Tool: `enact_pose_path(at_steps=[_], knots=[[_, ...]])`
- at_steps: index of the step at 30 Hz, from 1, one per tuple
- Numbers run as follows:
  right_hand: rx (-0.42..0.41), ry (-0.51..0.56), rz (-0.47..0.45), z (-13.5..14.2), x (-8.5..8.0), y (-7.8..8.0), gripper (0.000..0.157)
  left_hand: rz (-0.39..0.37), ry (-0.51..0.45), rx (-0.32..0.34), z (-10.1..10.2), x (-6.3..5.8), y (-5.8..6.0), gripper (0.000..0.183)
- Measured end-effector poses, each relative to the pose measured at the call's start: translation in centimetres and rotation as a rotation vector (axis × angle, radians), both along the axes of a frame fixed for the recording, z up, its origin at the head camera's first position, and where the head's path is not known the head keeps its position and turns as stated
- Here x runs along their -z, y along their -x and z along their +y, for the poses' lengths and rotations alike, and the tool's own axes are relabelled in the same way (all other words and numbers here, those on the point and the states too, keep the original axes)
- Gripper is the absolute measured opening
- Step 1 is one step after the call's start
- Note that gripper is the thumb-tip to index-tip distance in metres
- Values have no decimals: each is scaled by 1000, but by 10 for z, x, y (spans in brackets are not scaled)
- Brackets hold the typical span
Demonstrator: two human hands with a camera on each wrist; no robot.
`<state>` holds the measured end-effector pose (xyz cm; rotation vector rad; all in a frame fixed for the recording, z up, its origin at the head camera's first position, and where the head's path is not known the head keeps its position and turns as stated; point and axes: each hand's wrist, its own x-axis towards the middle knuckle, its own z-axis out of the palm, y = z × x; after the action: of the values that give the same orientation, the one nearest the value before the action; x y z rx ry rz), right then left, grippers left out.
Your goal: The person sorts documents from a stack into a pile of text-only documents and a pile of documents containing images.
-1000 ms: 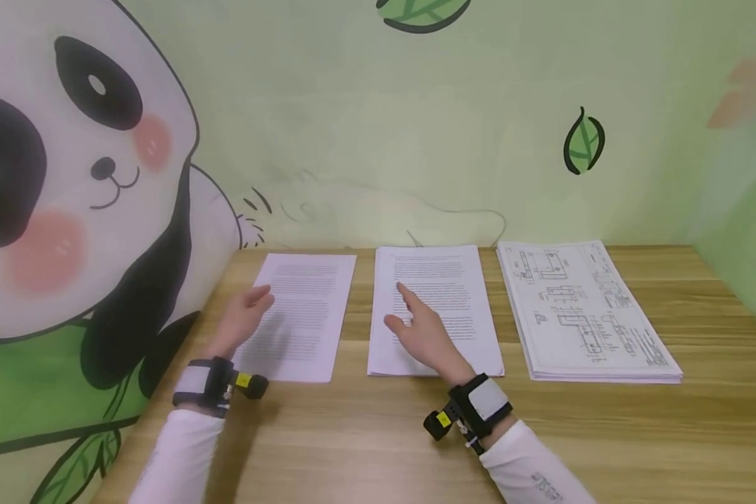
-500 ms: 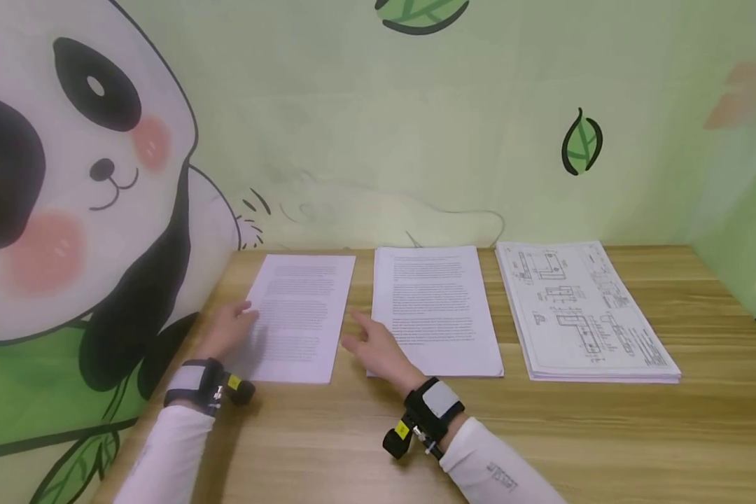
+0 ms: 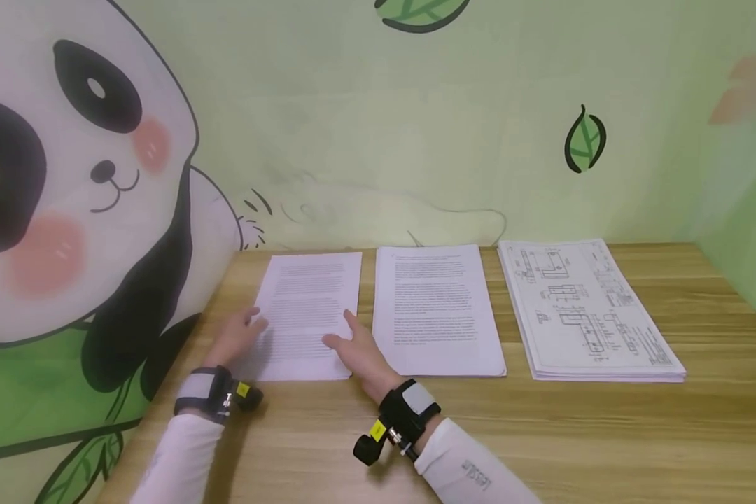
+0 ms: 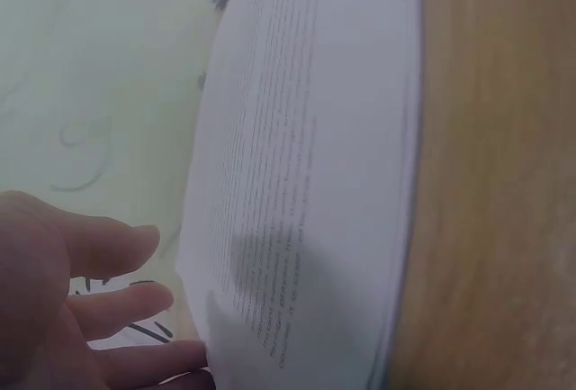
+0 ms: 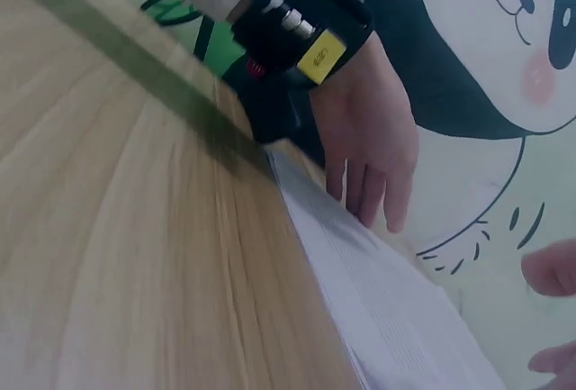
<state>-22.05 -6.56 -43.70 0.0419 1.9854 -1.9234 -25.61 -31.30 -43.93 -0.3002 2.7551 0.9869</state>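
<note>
A stack of printed text sheets (image 3: pixel 305 315) lies at the left of the table, between my two hands. My left hand (image 3: pixel 234 337) is at its left edge, fingers loosely extended. In the left wrist view, that hand's lower fingertips (image 4: pixel 193 354) meet the edge of the paper. My right hand (image 3: pixel 365 357) stands at the stack's right edge, thumb and index finger spread, the thumb over the sheets. Whether the right fingers press the edge is hard to tell. The right wrist view shows the left hand (image 5: pixel 373 138) with fingers pointing down beside the paper.
A second text stack (image 3: pixel 437 315) lies just right of my right hand. Farther right is a thicker pile of technical drawings (image 3: pixel 589 315), slightly fanned. All lie on a wooden table (image 3: pixel 542 441) against a painted wall (image 3: pixel 479 126).
My right hand has moved left from over the middle stack to the left stack's right edge. The left hand went out left, then slightly back right. The left stack has shifted right, mostly its near end.
</note>
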Motion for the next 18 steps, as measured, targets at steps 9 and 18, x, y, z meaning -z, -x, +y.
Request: enact_pose_path(at_steps=[9, 18], knots=[[233, 280, -169, 5, -2, 13, 64, -11, -52, -76, 10, -9, -6, 58], [142, 286, -253, 8, 3, 22, 56, -2, -70, -136, 10, -8, -7, 56]])
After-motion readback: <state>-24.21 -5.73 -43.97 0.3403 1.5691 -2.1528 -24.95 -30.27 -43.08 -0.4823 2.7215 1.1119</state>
